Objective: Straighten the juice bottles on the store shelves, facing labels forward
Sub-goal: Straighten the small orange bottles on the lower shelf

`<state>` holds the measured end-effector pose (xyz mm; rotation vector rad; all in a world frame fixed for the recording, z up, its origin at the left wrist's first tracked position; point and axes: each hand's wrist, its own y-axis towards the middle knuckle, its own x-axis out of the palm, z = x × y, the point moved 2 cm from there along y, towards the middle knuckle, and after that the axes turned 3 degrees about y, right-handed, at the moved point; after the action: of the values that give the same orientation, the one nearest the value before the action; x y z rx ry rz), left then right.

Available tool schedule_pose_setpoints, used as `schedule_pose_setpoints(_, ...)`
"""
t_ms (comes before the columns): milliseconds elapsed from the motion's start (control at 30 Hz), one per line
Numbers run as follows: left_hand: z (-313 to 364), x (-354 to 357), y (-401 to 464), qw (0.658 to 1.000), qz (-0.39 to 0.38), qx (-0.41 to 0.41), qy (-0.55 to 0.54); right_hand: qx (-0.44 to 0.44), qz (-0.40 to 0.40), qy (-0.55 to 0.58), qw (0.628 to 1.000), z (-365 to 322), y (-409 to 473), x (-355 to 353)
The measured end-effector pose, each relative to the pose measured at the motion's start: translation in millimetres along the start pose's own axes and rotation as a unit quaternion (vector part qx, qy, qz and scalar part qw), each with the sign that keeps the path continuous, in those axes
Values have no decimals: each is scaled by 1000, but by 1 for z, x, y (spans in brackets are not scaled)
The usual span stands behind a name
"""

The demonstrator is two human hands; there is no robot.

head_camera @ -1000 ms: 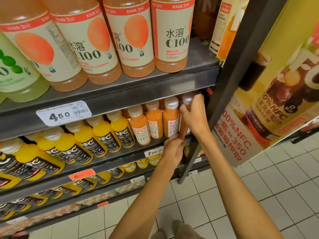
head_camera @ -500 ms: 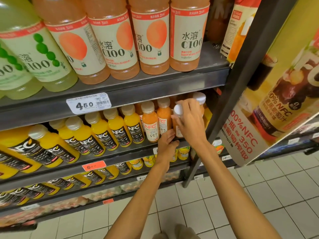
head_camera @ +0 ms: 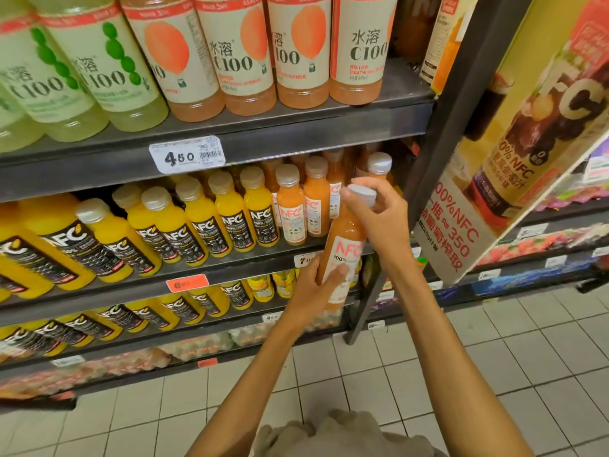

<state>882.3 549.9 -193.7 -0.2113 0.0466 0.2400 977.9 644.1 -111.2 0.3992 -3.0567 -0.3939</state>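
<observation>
The orange NFC juice bottle (head_camera: 342, 239) has a white cap and a white label facing forward. It is tilted, just in front of the middle shelf (head_camera: 230, 275), near its right end. The left hand (head_camera: 313, 291) grips its lower body; the right hand (head_camera: 379, 219) grips its cap.

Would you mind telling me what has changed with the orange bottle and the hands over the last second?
The orange NFC bottle has come off the middle shelf and out in front of it, tilted. The right hand has kept its hold at the cap; the left hand now grips the lower body. The other bottles stayed in their rows.
</observation>
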Motion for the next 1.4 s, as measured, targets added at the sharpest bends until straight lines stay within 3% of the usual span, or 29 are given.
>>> schedule_pose_setpoints(67, 4, -1, -18, 999, -37, -7, -28, 95, -32, 88, 991, 7, -4, 1)
schedule_pose_setpoints(167, 11, -1, -39, 994, -59, -41, -82, 233, -97, 262, 931, 13, -14, 7)
schedule_pose_setpoints(267, 16, -2, -52, 993, -46, -71, -82, 243, -120, 325, 906, 11, -21, 14)
schedule_pose_setpoints(400, 21, -7, -65, 995, -7, -75, -58, 217, -125, 263, 932, -1, -24, 18)
schedule_pose_setpoints(467, 24, -10, -70, 992, -5, -73, -101, 209, -144, 226, 940, -10, -23, 18)
schedule_pose_setpoints(533, 31, -13, -75, 971, -66, -97, -208, 213, -158, 225, 937, -17, -23, 18)
schedule_pose_setpoints(600, 38, -12, -80, 925, -159, -124, -322, 232, -178, 294, 910, -23, -25, 22)
schedule_pose_setpoints(633, 41, -10, -81, 907, -187, -138, -352, 247, -186, 346, 886, -26, -27, 25)
schedule_pose_setpoints(700, 42, -6, -83, 901, -205, -149, -352, 259, -192, 415, 851, -31, -31, 32)
schedule_pose_setpoints(767, 37, -6, -82, 934, -162, -134, -288, 240, -197, 392, 866, -34, -31, 32)
schedule_pose_setpoints(867, 44, -9, -83, 988, -31, -67, -136, 188, -185, 262, 928, -42, -29, 28)
schedule_pose_setpoints(1000, 55, -9, -82, 995, 24, -35, -93, 166, -155, 195, 954, -48, -27, 27)
schedule_pose_setpoints(1100, 54, -14, -83, 976, -63, -62, -197, 196, -178, 206, 942, -52, -26, 27)
schedule_pose_setpoints(1200, 48, -16, -87, 948, -170, -94, -251, 225, -177, 333, 898, -51, -29, 29)
schedule_pose_setpoints(1300, 42, -17, -85, 965, -140, -84, -204, 204, -182, 342, 899, -48, -30, 30)
schedule_pose_setpoints(1400, 45, -18, -83, 991, -42, -50, -114, 180, -168, 214, 945, -49, -28, 28)
